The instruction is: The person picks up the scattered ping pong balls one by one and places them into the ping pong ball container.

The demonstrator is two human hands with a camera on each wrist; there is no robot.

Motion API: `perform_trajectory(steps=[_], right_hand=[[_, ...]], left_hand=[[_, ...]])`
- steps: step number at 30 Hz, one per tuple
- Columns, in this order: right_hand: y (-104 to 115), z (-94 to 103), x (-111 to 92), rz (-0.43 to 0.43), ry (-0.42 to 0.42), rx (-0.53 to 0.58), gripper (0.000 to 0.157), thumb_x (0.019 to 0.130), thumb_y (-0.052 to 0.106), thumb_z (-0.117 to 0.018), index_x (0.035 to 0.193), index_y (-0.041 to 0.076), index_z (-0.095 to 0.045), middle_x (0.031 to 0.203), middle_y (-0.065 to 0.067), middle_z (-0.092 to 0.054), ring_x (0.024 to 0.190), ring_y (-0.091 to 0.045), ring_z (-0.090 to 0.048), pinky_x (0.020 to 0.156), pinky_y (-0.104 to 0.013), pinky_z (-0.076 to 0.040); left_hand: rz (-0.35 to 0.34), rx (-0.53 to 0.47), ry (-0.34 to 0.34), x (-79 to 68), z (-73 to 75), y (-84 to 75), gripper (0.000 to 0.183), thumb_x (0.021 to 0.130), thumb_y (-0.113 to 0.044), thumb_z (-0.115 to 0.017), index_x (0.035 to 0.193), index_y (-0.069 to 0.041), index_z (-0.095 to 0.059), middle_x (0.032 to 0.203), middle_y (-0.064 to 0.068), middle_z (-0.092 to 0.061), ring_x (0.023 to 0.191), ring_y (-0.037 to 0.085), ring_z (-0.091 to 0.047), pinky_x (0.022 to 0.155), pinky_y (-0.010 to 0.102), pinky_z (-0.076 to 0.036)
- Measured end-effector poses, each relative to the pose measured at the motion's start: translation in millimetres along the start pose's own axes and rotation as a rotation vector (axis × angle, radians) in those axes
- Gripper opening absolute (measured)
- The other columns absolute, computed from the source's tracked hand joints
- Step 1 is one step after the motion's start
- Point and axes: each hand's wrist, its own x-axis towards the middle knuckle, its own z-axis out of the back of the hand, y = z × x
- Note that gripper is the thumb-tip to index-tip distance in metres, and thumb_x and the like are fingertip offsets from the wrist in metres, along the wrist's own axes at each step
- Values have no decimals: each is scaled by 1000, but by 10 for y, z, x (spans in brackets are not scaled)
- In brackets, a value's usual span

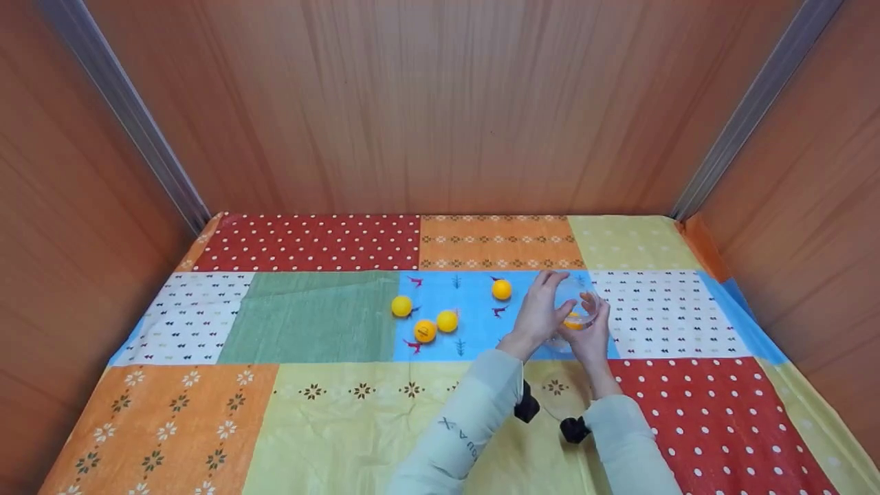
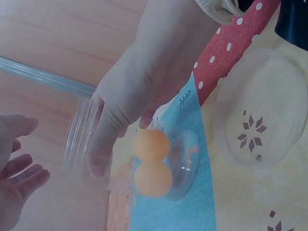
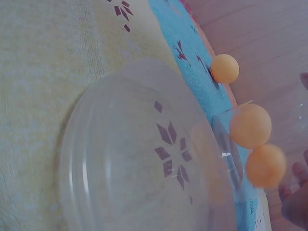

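Note:
A clear plastic jar (image 1: 565,346) stands on the blue patch of cloth. Two orange balls (image 2: 153,179), like table tennis balls, lie inside it, one against the other. My right hand (image 1: 592,337) grips the jar near its rim (image 2: 79,139). On the jar's other side is my left hand (image 1: 540,313), close to the rim in the head view. Its fingers are spread and hold nothing; the left wrist view shows a gap between them and the rim. A translucent round lid (image 3: 110,159) lies flat on the yellow patch, near the wrists.
Several loose balls lie left of the jar: an orange one (image 1: 501,289), a yellow one (image 1: 401,306), and a yellow ball (image 1: 447,320) beside a marked orange ball (image 1: 425,331). Wood-grain panels (image 1: 440,110) enclose the patchwork-covered table (image 1: 316,320) at the back and sides.

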Motion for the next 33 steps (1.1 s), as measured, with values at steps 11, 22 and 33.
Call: perform_trajectory(steps=[11, 22, 33], right_hand=[[34, 0, 9, -66, -23, -39, 79, 67, 7, -77, 127, 6, -26, 130, -10, -37, 123, -26, -29, 102, -42, -22], [22, -27, 4, -40, -42, -15, 80, 64, 4, -78, 126, 4, -28, 128, -12, -38, 122, -27, -29, 102, -43, -20], [31, -8, -15, -77, -22, -26, 82, 64, 5, -78, 128, 7, -28, 129, -11, -36, 123, -26, -28, 102, -42, -19]], left_hand=[[34, 34, -16, -85, 54, 194, 42, 84, -24, -61, 122, -9, -51, 113, 2, -51, 102, 13, -51, 86, 19, -41], [59, 35, -24, -257, 127, 466, 38, 84, -21, -61, 119, -7, -52, 112, 4, -52, 103, 16, -51, 85, 26, -43], [165, -14, -16, -398, 295, 734, 37, 84, -19, -61, 118, -4, -52, 113, 5, -51, 102, 18, -51, 88, 27, -41]])
